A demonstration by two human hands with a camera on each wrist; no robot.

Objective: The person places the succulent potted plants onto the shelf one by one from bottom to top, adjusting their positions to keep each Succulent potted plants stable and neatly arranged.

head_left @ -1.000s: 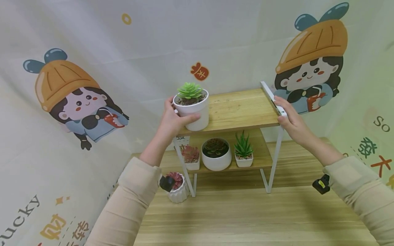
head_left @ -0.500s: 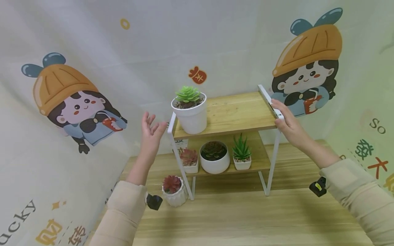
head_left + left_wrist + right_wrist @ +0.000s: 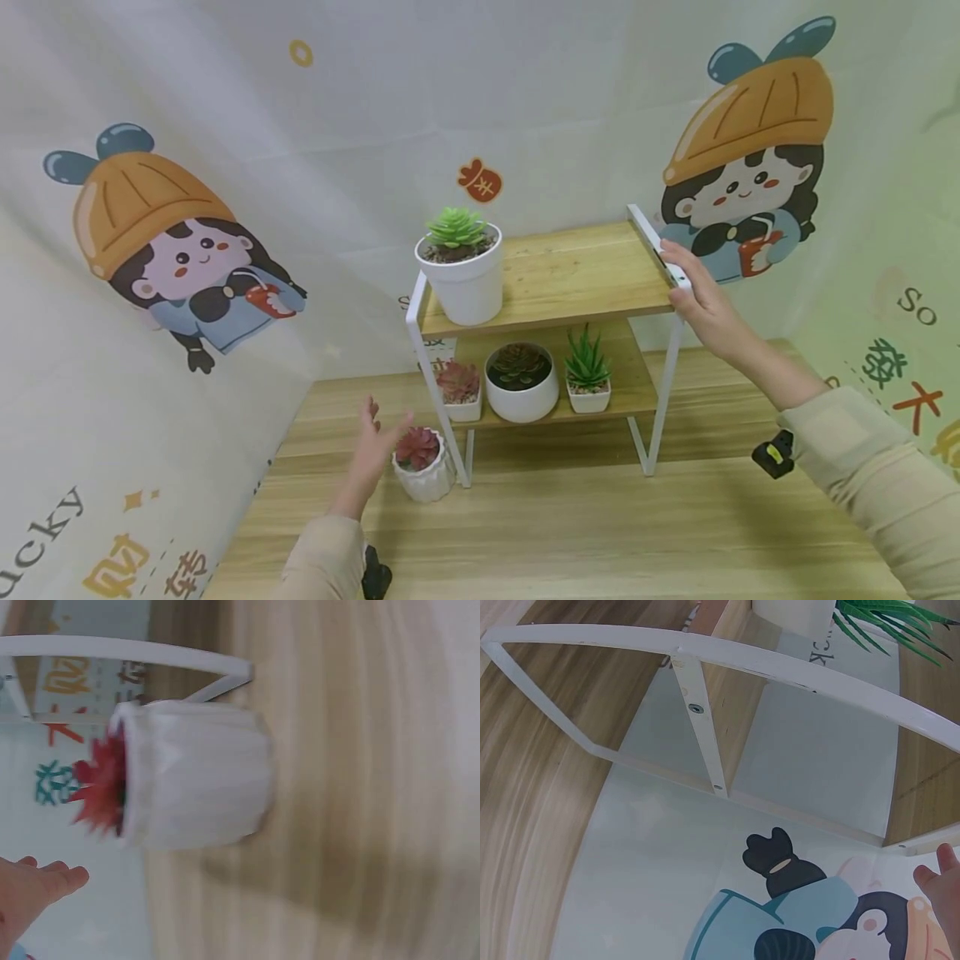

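My left hand (image 3: 370,454) hovers with its fingers spread, just left of a red succulent in a white ribbed pot (image 3: 426,482) that stands on the table. In the left wrist view the pot (image 3: 206,776) looms large, with the fingers (image 3: 56,881) apart from it on the plant's side. At the other end, my right hand (image 3: 708,300) holds the white metal frame at the top right edge of a two-tier wooden shelf (image 3: 573,267). A green succulent in a white pot (image 3: 467,287) sits upright on the upper board's left end.
On the lower board stand a reddish succulent in a square pot (image 3: 462,408), a dark succulent in a round white bowl (image 3: 523,400) and a spiky green plant (image 3: 588,362). The table (image 3: 555,533) stretches in front; a printed cloth (image 3: 360,108) hangs behind.
My left hand has let go of the green succulent's pot on the upper board. It has swung left and down to beside the red succulent. The right hand stays on the frame.
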